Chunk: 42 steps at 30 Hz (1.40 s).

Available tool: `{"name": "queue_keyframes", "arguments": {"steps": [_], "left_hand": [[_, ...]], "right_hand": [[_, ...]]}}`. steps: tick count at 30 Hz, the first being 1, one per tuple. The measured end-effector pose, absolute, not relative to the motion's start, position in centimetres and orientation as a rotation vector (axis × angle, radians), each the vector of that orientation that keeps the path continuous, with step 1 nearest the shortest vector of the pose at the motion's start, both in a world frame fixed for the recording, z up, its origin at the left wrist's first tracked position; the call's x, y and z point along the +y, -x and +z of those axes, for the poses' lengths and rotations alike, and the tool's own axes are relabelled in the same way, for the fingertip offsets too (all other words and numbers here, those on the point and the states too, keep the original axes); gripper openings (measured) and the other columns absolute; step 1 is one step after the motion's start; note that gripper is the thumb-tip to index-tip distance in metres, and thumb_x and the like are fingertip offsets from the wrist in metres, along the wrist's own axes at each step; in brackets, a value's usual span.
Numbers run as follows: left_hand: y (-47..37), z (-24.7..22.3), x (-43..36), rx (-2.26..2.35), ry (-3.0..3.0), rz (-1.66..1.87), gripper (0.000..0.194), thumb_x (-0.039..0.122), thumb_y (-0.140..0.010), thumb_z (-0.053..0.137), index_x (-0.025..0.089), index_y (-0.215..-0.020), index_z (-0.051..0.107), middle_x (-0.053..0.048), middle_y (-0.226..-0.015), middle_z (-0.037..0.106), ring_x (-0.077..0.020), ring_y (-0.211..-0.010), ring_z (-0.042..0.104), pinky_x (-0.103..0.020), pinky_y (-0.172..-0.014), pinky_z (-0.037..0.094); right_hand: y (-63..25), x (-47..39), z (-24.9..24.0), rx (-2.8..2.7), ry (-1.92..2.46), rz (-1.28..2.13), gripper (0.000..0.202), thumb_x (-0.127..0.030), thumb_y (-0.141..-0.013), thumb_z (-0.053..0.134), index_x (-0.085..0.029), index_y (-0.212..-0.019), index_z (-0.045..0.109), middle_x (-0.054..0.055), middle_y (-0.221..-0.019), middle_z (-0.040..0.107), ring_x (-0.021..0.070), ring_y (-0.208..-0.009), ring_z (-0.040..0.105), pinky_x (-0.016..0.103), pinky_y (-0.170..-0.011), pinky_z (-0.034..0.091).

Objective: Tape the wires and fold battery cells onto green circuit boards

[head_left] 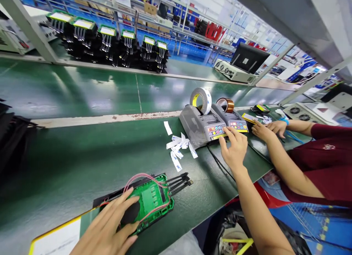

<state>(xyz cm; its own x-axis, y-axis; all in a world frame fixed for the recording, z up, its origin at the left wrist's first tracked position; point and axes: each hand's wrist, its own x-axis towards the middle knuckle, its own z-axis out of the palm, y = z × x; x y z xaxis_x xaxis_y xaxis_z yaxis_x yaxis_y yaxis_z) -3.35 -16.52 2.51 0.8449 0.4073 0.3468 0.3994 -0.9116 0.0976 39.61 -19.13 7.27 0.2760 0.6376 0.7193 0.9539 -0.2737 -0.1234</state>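
Note:
My left hand (112, 222), its fingers spread, rests on the near left part of a green circuit board assembly (152, 198) in a black case. Pink wires arch over the board and several black leads stick out at its right end. My right hand (233, 146) reaches to the front of a grey tape dispenser (202, 126), fingers apart, fingertips at its button panel. A white tape roll (201, 100) sits on that dispenser. Beside it stands a second dispenser (233, 121) with a brown tape roll (225, 104). White tape strips (177, 146) lie left of the dispensers.
At the right, a co-worker's hands (268, 129) are over the bench near a yellow-edged piece (249, 118). Black items (16, 141) are piled at the left. Wired assemblies (107, 38) line the rear. A yellow-edged white sheet (59, 236) lies at the lower left.

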Motion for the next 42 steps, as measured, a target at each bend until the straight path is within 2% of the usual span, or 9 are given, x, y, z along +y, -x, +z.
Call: {"name": "queue_keyframes", "arguments": {"steps": [8, 13, 16, 20, 25, 28, 32, 38, 42], "left_hand": [[2.9, 3.4, -16.4, 0.658, -2.946, 0.552, 0.019, 0.044, -0.083, 0.062, 0.033, -0.096, 0.07, -0.002, -0.136, 0.052, -0.0306, -0.128, 0.046, -0.044, -0.097, 0.045], [2.9, 3.4, -16.6, 0.662, -2.921, 0.576, 0.017, 0.043, -0.083, 0.062, 0.034, -0.095, 0.07, -0.002, -0.135, 0.053, -0.0308, -0.128, 0.047, -0.046, -0.096, 0.046], [2.9, 3.4, -16.6, 0.688, -2.891, 0.583, 0.018, 0.043, -0.083, 0.061, 0.033, -0.095, 0.071, -0.002, -0.134, 0.054, -0.0305, -0.127, 0.048, -0.045, -0.098, 0.045], [2.9, 3.1, -16.5, 0.692, -2.878, 0.571, 0.019, 0.044, -0.083, 0.062, 0.032, -0.095, 0.071, -0.001, -0.135, 0.054, -0.0297, -0.129, 0.047, -0.042, -0.1, 0.045], [3.1, 3.0, -16.5, 0.674, -2.909, 0.549, 0.019, 0.042, -0.083, 0.063, 0.034, -0.098, 0.07, -0.001, -0.137, 0.052, -0.0292, -0.132, 0.043, -0.043, -0.1, 0.045], [3.0, 3.0, -16.6, 0.687, -2.889, 0.555, 0.019, 0.042, -0.083, 0.062, 0.033, -0.098, 0.07, -0.001, -0.137, 0.052, -0.0295, -0.131, 0.044, -0.043, -0.1, 0.045], [3.0, 3.5, -16.9, 0.712, -2.869, 0.518, 0.019, 0.04, -0.084, 0.062, 0.032, -0.099, 0.07, -0.002, -0.138, 0.052, -0.0294, -0.132, 0.042, -0.045, -0.102, 0.044], [3.0, 5.1, -17.7, 0.76, -2.777, 0.331, 0.021, 0.03, -0.09, 0.054, 0.031, -0.106, 0.068, -0.004, -0.141, 0.047, -0.029, -0.137, 0.036, -0.049, -0.107, 0.04], [2.7, 5.6, -18.1, 0.818, -2.701, 0.308, 0.021, 0.026, -0.092, 0.05, 0.027, -0.102, 0.069, -0.006, -0.139, 0.048, -0.0282, -0.137, 0.036, -0.05, -0.109, 0.038]], "right_hand": [[-39.5, -19.8, 6.6, -1.078, 1.925, -0.279, 0.041, -0.047, -0.081, 0.06, -0.02, -0.111, 0.062, 0.012, -0.121, 0.057, 0.025, -0.1, 0.054, 0.045, -0.092, 0.041], [-38.4, -20.4, 4.3, -0.938, 1.892, 0.084, 0.046, -0.056, -0.084, 0.05, -0.013, -0.084, 0.065, 0.008, -0.072, 0.065, 0.0179, -0.059, 0.058, 0.032, -0.056, 0.048], [-38.4, -21.5, 4.9, -0.975, 1.904, 0.195, 0.046, -0.058, -0.078, 0.057, -0.014, -0.074, 0.067, 0.006, -0.06, 0.063, 0.0164, -0.05, 0.055, 0.03, -0.049, 0.045], [-38.7, -22.3, 7.9, -1.01, 1.937, 0.042, 0.033, -0.049, -0.074, 0.067, -0.017, -0.081, 0.069, 0.006, -0.075, 0.067, 0.0202, -0.07, 0.059, 0.034, -0.067, 0.049], [-39.2, -20.9, 10.4, -1.124, 1.745, -0.454, 0.027, -0.039, -0.088, 0.054, -0.017, -0.104, 0.058, 0.007, -0.089, 0.062, 0.0185, -0.078, 0.061, 0.036, -0.077, 0.05], [-39.6, -19.9, 10.2, -1.328, 1.646, -0.455, 0.053, -0.032, -0.093, 0.048, -0.021, -0.139, 0.026, 0.014, -0.122, 0.051, 0.0187, -0.088, 0.067, 0.041, -0.086, 0.051], [-40.5, -19.3, 9.3, -1.629, 1.751, -0.558, 0.07, -0.026, -0.094, 0.044, -0.029, -0.147, 0.0, 0.017, -0.139, 0.037, 0.021, -0.094, 0.068, 0.053, -0.099, 0.042], [-39.4, -20.1, 10.2, -1.854, 1.745, -0.623, 0.082, -0.032, -0.086, 0.061, -0.024, -0.15, 0.01, 0.015, -0.127, 0.052, 0.0294, -0.104, 0.06, 0.056, -0.099, 0.039], [-32.7, -20.1, 11.7, -1.93, 1.542, -0.144, 0.065, -0.032, -0.084, 0.067, -0.025, -0.141, 0.036, 0.006, -0.096, 0.064, 0.0254, -0.099, 0.057, 0.046, -0.094, 0.041]]}}
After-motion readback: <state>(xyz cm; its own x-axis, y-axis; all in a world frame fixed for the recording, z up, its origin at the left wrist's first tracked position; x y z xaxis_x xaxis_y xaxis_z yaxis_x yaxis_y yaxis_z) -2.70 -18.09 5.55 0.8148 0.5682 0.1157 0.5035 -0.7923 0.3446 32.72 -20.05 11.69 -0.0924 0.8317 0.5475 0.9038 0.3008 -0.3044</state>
